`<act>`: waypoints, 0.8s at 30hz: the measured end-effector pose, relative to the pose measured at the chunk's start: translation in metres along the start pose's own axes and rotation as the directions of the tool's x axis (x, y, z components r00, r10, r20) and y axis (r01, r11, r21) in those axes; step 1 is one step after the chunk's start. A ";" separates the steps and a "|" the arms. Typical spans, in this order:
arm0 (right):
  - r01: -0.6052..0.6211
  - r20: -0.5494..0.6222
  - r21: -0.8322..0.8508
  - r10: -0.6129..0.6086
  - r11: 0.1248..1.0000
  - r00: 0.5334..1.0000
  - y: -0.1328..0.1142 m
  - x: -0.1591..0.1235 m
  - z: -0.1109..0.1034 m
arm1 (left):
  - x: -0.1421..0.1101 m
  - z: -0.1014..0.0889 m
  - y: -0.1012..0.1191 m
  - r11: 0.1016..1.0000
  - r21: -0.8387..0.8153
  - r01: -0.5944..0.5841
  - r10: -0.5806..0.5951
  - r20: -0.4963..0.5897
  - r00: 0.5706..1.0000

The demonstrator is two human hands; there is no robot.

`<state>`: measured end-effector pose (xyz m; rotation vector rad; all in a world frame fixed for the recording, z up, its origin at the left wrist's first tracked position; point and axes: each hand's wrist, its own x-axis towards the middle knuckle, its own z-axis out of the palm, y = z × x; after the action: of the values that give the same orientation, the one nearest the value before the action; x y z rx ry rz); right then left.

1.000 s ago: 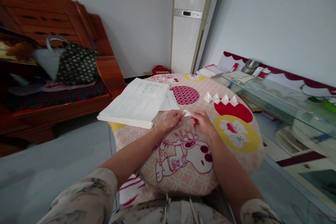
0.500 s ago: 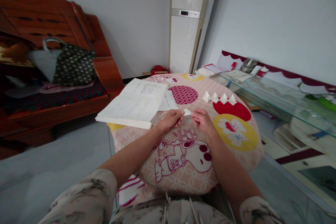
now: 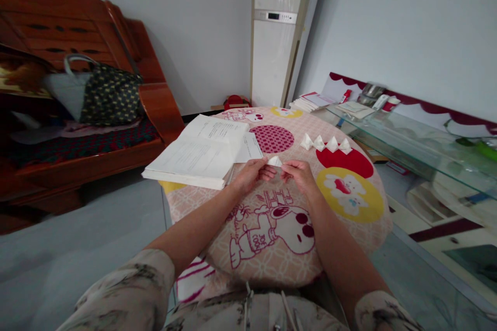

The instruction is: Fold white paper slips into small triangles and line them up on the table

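Observation:
Between my two hands, over the near middle of the round table, is a small piece of folded white paper [image 3: 275, 161] with a peaked top. My left hand [image 3: 254, 175] pinches its left end between thumb and fingers. At its right end my right hand [image 3: 298, 173] closes thumb and fingertips on it. Several folded white paper shapes [image 3: 333, 144] with pointed tops stand in a row beyond my right hand, partly on a red patch of the cloth. An open stack of printed sheets [image 3: 194, 158] lies left of my hands, with a loose sheet [image 3: 250, 149] beside it.
A patterned tablecloth [image 3: 267, 264] covers the table. To the right stands a glass-topped cabinet [image 3: 423, 139] bearing papers and small items. A wooden bench [image 3: 161, 114] with bags on it is at the left. A tall white air conditioner [image 3: 274, 57] stands behind.
My left hand's fingers have straightened a little, and the folded paper shows more between my hands. The view has shifted slightly. The row of paper shapes stays in place on the table.

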<state>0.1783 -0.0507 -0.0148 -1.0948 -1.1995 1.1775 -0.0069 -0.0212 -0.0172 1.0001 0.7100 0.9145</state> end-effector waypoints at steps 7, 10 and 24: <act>-0.003 -0.048 0.033 0.004 0.999 0.999 0.003 0.003 0.000 | 0.000 0.001 0.002 0.999 -0.025 0.026 -0.027 -0.071 0.997; -0.019 -0.069 0.058 0.023 0.998 0.997 0.004 0.003 0.000 | 0.000 -0.001 0.001 1.000 -0.015 0.002 -0.003 -0.071 0.997; -0.003 -0.015 0.072 0.004 0.997 1.000 -0.001 0.001 0.003 | 0.001 -0.003 -0.003 0.992 0.049 -0.113 0.113 -0.002 0.994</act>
<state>0.1754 -0.0497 -0.0134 -1.0504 -1.1357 1.2043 -0.0082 -0.0194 -0.0217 1.0906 0.6878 1.0017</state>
